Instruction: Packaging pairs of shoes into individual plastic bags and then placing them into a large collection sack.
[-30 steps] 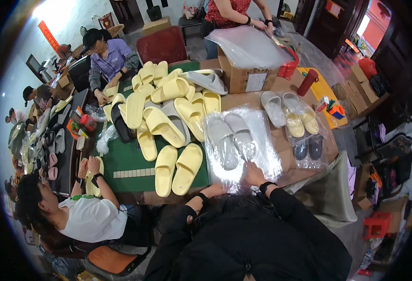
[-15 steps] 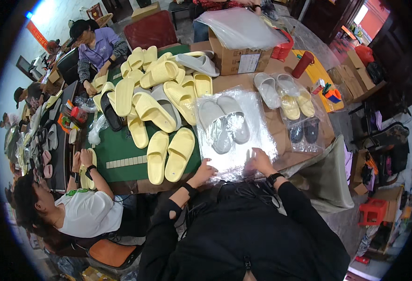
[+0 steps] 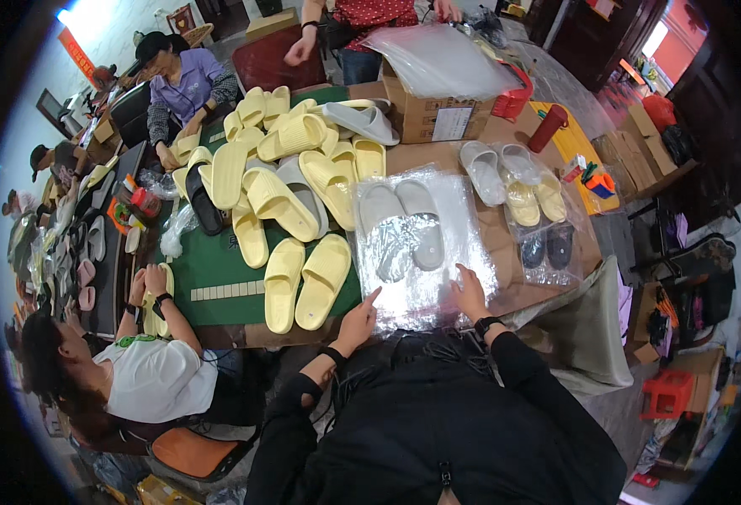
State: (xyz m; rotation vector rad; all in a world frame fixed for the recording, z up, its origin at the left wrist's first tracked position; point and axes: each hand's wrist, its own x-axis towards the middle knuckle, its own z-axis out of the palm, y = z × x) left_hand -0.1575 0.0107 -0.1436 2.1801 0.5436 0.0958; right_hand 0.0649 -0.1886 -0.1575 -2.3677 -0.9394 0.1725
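A pair of light grey slippers (image 3: 419, 220) lies on a stack of clear plastic bags (image 3: 463, 240) at the table's near edge. Shiny film covers at least their toe-down parts, so they look to be inside the top bag. At the stack's lower left corner is my left hand (image 3: 357, 324), index finger stretched out and holding nothing. My right hand (image 3: 471, 296) rests at the lower right of the plastic with its fingers apart. Left of the stack, a pair of yellow slippers (image 3: 305, 283) sits on the green mat (image 3: 219, 305).
Yellow, grey and black slippers pile up (image 3: 273, 181) at left centre. Bagged slippers (image 3: 539, 198) lie to the right. Behind stands a cardboard box (image 3: 438, 109) topped with plastic sheets. One co-worker in white (image 3: 156, 379) sits left, another in purple (image 3: 185, 88) farther back.
My left hand has drawn back slightly from the plastic, its index finger now stretched out. My right hand's fingers have spread. A person in red at the back now shows more, with an arm lowered.
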